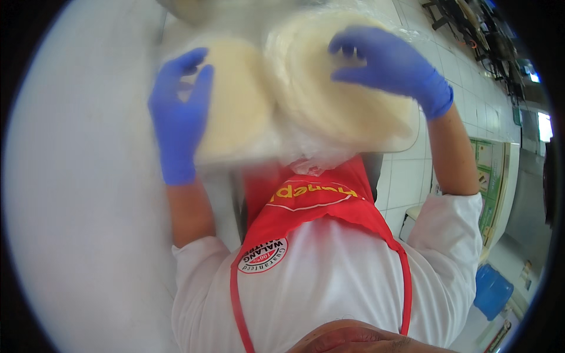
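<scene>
Two piles of pale, round, flat sheets, like thin wrappers, lie side by side in front of me. My left hand (179, 117), in a blue glove, is at the outer edge of the left round sheet (241, 94); its thumb and fingers are apart. Over the right stack of round sheets (306, 76) is my right hand (397, 67), also gloved in blue, with thumb and fingers apart near the top sheet. Blur hides whether its fingertips touch it. Clear plastic wrap (315, 156) lies around and under the right stack.
The piles rest on a white work surface (406, 138) with a rounded corner. A rounded grey object (185, 9) is at the far left. To my right are a tiled floor (406, 179), a shelf with green boxes (487, 176) and a blue water jug (493, 291).
</scene>
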A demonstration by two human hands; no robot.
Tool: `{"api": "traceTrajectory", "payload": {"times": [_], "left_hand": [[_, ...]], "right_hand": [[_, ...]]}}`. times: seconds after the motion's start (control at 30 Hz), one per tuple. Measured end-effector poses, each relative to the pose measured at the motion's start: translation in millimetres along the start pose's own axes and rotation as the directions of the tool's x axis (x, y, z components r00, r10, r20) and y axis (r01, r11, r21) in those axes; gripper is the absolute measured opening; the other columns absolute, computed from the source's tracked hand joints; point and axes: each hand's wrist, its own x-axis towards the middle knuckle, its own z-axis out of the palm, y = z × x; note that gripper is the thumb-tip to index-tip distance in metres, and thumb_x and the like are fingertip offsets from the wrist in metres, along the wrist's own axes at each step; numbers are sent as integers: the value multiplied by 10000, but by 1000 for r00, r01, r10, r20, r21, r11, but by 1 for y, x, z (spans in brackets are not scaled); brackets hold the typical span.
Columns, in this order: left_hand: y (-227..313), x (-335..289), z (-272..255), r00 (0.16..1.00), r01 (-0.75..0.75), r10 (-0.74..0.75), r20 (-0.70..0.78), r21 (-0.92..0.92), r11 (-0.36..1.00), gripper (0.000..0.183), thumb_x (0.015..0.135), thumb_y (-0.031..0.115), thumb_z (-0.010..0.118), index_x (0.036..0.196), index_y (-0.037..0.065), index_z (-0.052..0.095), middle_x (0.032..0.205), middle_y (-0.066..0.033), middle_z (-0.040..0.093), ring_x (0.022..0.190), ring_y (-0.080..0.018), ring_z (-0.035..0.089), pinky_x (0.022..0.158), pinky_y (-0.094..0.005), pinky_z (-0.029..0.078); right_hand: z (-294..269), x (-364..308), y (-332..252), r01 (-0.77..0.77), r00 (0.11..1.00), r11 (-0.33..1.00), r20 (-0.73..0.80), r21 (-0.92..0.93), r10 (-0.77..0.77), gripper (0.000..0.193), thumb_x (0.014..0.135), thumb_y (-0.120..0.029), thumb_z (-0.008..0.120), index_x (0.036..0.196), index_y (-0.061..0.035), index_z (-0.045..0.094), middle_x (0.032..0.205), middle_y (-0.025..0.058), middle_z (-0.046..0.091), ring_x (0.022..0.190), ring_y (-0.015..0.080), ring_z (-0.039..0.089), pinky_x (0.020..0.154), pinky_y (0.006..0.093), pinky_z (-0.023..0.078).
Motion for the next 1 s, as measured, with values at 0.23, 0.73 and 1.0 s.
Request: {"api": "traceTrajectory", "payload": {"times": [0.23,0.73,1.0], "left_hand": [[31,-14,59,730,-587,570,377,-82,805,258,850,116,770,1105,154,767,1143,-74,685,1044,-293,635,892,-388,528],[58,18,62,729,-630,620,291,-70,774,107,935,48,673,1036,50,708,1050,-101,698,1009,-294,653,909,-383,515],[96,44,16,857,-515,503,-114,-153,843,71,1002,0,572,1014,-20,640,919,-49,681,843,-102,625,799,-234,498]], "right_hand": [[9,-67,-29,-78,996,952,-27,297,90,231,856,-179,787,1044,-96,681,987,88,619,927,241,649,812,359,533],[70,-79,-50,-48,827,999,-560,15,48,339,803,-117,758,1135,-129,693,1001,104,628,904,314,615,793,410,525],[22,4,-93,377,688,908,-712,182,-143,427,879,-202,747,1237,-16,610,1036,133,675,974,266,665,866,359,531]]}}
